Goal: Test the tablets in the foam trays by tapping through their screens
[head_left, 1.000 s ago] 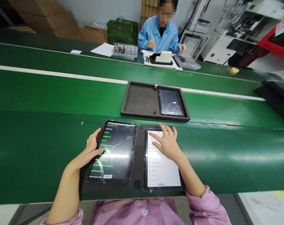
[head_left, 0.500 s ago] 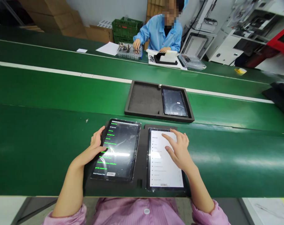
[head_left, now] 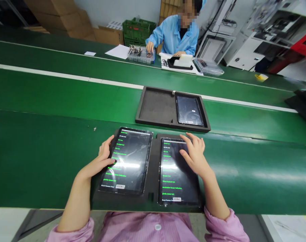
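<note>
Two tablets lie side by side before me on a black foam tray (head_left: 150,174). My left hand (head_left: 104,157) grips the left edge of the left tablet (head_left: 129,158), thumb on the glass and fingers round the side. That tablet is slightly tilted on the tray and lists green and white text lines on a black screen. Over the upper right of the right tablet (head_left: 176,178), my right hand (head_left: 195,154) hovers with fingers spread; whether a fingertip touches the glass I cannot tell. Its screen also has a dark list with green lines.
Beyond the tablets, a second foam tray (head_left: 156,106) holds one dark tablet (head_left: 190,110) in its right compartment. Across the green bench (head_left: 54,90), a co-worker in a blue coat (head_left: 181,40) reaches into a box of small parts (head_left: 142,55). Green crates (head_left: 135,32) stand behind.
The right tablet's screen has switched from a white list page to the black list with green text. My right hand has drawn its extended index finger up towards the tablet's top edge.
</note>
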Action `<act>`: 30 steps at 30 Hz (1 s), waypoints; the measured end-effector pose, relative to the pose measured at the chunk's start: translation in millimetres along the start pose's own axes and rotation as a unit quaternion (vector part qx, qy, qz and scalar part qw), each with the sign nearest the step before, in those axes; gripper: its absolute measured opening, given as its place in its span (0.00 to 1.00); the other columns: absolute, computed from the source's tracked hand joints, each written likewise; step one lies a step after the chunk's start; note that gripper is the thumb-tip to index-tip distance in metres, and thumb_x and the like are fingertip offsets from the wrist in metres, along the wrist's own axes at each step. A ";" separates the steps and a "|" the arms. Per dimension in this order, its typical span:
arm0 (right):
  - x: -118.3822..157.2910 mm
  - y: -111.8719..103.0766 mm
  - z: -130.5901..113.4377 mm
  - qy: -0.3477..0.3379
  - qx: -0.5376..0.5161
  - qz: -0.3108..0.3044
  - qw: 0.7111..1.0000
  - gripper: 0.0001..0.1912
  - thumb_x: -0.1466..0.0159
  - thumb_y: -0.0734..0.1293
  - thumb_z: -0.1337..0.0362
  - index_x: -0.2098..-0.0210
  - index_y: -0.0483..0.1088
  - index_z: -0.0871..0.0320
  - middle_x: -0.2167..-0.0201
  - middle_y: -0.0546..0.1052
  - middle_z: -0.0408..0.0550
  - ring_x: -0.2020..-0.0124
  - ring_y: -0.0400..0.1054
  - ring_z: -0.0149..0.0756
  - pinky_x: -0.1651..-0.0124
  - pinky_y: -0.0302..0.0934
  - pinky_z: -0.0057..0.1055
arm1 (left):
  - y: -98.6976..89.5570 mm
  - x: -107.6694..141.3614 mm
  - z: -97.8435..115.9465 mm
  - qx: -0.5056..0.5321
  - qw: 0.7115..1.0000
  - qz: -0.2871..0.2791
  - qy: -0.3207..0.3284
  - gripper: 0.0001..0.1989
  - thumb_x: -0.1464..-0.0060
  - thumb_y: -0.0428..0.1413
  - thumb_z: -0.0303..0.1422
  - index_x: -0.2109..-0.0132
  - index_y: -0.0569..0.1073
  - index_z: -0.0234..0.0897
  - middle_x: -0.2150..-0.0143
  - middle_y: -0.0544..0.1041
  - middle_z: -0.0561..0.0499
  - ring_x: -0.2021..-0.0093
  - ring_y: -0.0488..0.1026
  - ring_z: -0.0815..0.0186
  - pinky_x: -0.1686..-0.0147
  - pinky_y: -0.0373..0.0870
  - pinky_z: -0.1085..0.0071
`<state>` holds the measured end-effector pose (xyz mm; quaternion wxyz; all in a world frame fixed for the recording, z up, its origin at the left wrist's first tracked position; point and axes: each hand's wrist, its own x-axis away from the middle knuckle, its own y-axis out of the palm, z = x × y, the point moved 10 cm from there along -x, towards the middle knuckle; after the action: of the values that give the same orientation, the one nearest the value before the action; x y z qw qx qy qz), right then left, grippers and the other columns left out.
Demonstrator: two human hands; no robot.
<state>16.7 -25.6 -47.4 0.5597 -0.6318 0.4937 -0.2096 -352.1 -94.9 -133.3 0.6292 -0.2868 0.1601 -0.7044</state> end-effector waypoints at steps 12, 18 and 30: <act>14.9 20.4 -11.2 -0.031 0.011 -0.066 0.997 0.21 0.25 0.57 0.55 0.37 0.70 0.45 0.35 0.63 0.57 0.35 0.55 0.56 0.32 0.43 0.71 | 0.0 -0.4 2.4 0.001 1.000 -0.001 0.015 0.46 0.43 0.51 0.41 0.24 0.37 0.44 0.23 0.44 0.42 0.24 0.38 0.42 0.28 0.35 0.38; 45.0 11.6 -80.7 -0.231 -0.096 -0.134 0.959 0.12 0.28 0.65 0.54 0.52 0.81 0.40 0.31 0.60 0.48 0.32 0.50 0.55 0.29 0.33 0.67 | -0.7 -0.5 -2.6 0.001 1.000 0.000 0.001 0.46 0.42 0.50 0.41 0.23 0.36 0.46 0.23 0.43 0.42 0.24 0.40 0.42 0.28 0.39 0.37; 84.6 -37.1 -39.9 -0.139 -0.172 0.071 0.973 0.21 0.25 0.56 0.58 0.55 0.82 0.44 0.38 0.67 0.47 0.40 0.62 0.49 0.30 0.43 0.61 | 0.7 1.4 -1.4 0.056 0.998 -0.012 0.008 0.47 0.44 0.52 0.41 0.23 0.37 0.45 0.22 0.39 0.42 0.23 0.36 0.42 0.28 0.36 0.37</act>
<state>34.4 -122.4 -26.4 0.5191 -0.7053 0.4828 0.0088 -352.5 -96.5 -134.5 0.6345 -0.2476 0.1215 -0.7220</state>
